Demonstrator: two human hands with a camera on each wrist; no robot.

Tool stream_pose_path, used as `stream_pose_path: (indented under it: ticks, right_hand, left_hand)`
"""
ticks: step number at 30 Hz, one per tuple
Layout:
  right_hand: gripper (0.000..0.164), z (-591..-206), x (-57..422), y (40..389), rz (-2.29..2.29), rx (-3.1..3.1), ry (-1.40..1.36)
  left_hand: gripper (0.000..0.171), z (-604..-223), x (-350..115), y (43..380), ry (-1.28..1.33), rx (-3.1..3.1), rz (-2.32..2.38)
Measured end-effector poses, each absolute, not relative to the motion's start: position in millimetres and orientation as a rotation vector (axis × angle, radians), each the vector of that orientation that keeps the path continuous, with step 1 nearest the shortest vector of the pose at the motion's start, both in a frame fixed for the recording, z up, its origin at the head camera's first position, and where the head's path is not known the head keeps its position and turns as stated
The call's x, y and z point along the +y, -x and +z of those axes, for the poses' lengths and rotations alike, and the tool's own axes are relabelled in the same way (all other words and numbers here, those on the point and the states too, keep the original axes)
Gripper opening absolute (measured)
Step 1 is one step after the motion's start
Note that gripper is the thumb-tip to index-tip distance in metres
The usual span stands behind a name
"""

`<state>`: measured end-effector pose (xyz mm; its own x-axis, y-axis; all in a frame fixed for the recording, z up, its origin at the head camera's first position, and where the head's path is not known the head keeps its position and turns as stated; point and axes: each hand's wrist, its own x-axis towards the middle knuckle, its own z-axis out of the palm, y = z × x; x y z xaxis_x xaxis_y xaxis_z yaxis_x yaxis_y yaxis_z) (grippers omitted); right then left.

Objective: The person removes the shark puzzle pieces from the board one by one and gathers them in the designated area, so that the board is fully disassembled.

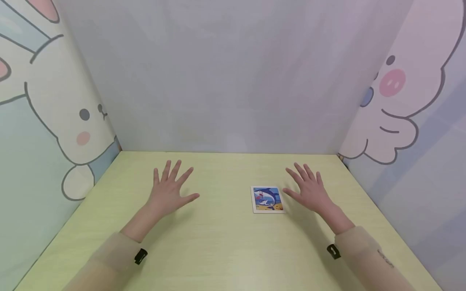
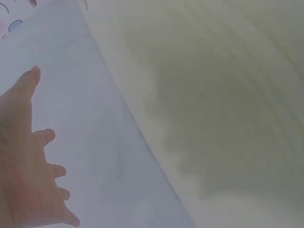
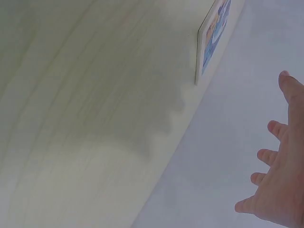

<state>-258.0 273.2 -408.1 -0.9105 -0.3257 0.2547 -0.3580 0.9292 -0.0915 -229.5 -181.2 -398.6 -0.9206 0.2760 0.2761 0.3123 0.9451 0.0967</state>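
Observation:
A small square picture puzzle or card (image 1: 267, 199) with a white border and a blue shark scene lies flat on the table, right of the middle. In the right wrist view the same shark picture (image 3: 216, 33) shows edge-on at the top. My right hand (image 1: 312, 193) hovers just to the right of it, fingers spread, thumb tip close to its right edge, holding nothing. Over the left part of the table, my left hand (image 1: 168, 195) is held up with its fingers spread and nothing in it. Both hands cast shadows on the surface below.
The pale yellow wooden table (image 1: 218, 250) reaches back to a plain grey-white curtain (image 1: 229, 81). A panel with a cartoon rabbit (image 1: 69, 109) borders the left side, and one with a cartoon pig (image 1: 407, 81) the right. Each sleeve has a black strap piece.

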Motion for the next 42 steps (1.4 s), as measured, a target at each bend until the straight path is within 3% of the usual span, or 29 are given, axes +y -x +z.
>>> stream_pose_path:
  ticks: [18, 42]
  right_hand:
    - [0.077, -427.2, 246.1, 276.6, 0.471, -2.840, -0.699]
    - [0.069, -452.2, 232.5, 294.8, 0.610, -3.050, -0.878]
  left_hand:
    - [0.086, -383.5, -108.2, 273.9, 0.592, -2.749, -0.262]
    - [0.084, -424.9, -13.2, 306.8, 0.864, -2.934, -0.452]
